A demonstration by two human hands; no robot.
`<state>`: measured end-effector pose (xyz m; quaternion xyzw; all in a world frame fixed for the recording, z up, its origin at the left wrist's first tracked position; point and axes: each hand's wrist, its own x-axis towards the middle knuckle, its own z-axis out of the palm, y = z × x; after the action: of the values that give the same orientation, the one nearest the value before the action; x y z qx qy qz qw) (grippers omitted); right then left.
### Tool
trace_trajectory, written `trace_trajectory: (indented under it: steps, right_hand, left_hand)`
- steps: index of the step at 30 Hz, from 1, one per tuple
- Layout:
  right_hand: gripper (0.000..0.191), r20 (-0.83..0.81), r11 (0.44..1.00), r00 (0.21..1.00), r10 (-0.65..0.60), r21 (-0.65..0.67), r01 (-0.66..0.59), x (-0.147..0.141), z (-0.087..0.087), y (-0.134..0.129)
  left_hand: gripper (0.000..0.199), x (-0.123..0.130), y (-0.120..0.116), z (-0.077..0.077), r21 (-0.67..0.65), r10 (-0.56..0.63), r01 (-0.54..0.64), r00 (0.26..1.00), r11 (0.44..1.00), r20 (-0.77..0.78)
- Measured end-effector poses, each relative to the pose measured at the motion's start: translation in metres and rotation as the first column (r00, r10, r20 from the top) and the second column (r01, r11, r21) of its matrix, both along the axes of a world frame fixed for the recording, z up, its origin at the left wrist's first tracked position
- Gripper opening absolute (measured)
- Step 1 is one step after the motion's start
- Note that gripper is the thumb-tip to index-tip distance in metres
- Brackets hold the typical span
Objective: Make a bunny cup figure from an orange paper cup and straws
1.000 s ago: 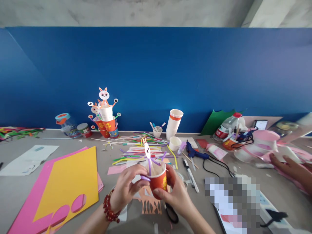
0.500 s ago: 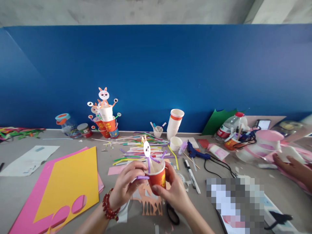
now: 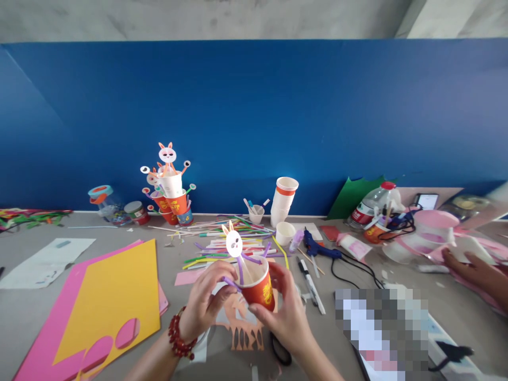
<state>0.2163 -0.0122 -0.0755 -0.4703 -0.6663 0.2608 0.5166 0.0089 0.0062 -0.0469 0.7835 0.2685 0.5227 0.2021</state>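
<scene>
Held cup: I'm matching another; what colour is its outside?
The cup is red with yellow print; head view.

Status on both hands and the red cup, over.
Right hand grips red cup. Left hand at its rim, beside purple straw. Cut peach paper below, nothing visibly blocking the cup.

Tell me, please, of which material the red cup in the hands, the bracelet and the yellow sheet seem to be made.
Red cup: probably paper, smooth; it is thin-walled, white inside, with yellow print. 
Bracelet: shiny, rounded dark-red beads; glass, stone or plastic, I cannot tell. 
Yellow sheet: likely card or stiff paper, matte; it lies flat, with rounded cut-outs.
</scene>
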Motion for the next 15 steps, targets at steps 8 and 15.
trace_trajectory:
  steps: [8, 15]
  right_hand:
    - [0.034, 0.415, 0.831, 0.892, -0.18, 0.55, -0.088, -0.003, 0.039, -0.009]
    - [0.016, 0.404, 0.849, 0.906, -0.129, 0.517, -0.11, -0.011, 0.047, -0.004]
  left_hand:
    - [0.007, 0.003, 0.0, 0.003, 0.048, 0.006, 0.0, 0.993, 0.999, -0.116]
    - [0.011, 0.004, -0.002, 0.004, 0.118, 0.0, 0.017, 0.99, 0.993, -0.143]
